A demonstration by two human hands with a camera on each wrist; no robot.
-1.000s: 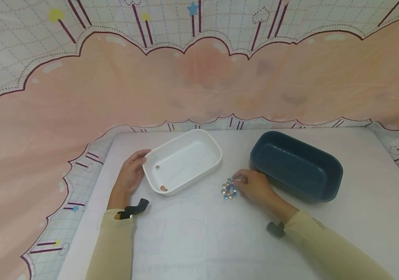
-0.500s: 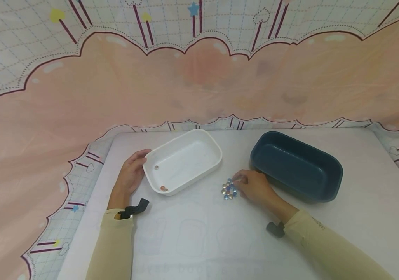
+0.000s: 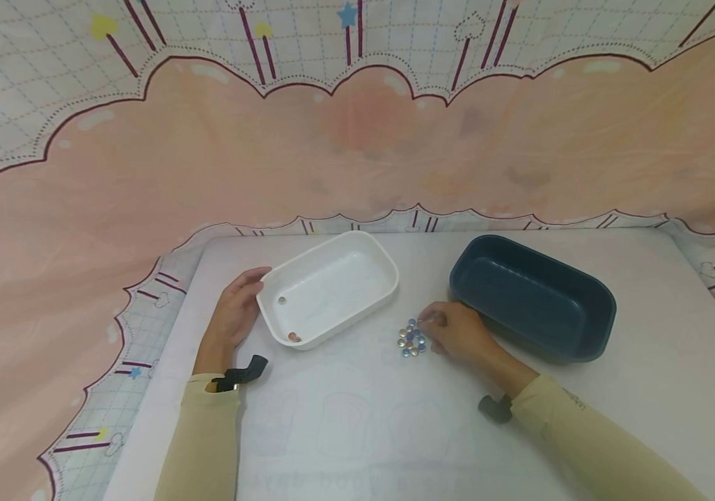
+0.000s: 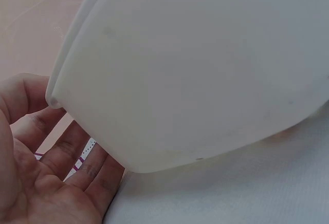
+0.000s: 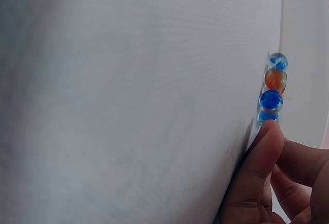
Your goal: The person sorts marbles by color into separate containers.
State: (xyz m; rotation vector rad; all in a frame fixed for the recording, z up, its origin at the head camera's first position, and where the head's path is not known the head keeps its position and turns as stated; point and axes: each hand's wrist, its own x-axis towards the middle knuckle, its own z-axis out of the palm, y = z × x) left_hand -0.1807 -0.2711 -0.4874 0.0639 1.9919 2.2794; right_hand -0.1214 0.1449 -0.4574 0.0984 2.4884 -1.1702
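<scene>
My left hand (image 3: 236, 316) rests against the left end of a white rectangular tray (image 3: 366, 306). In the left wrist view its fingers (image 4: 67, 147) lie along the outer wall, beneath the rim. Inside that tray sit a marble (image 3: 282, 300) and a couple of orange-tinted marbles (image 3: 294, 337) near the front left corner. My right hand (image 3: 457, 330) is at the edge of a cluster of glass marbles (image 3: 410, 335), blue and orange swirled. In the right wrist view its thumb (image 5: 264, 142) touches or nearly touches a blue marble (image 5: 268, 116); anything between the fingertips is hidden.
A dark blue rectangular tray (image 3: 526, 296) stands just behind and right of my right hand, with no marbles visible in it. White cloth (image 3: 357, 417) covers the table. A patterned peach curtain (image 3: 357, 153) hangs behind the table.
The lone marble in the white tray shifts slightly left and then back. Both hands stay practically where they were, and the marble cluster looks the same.
</scene>
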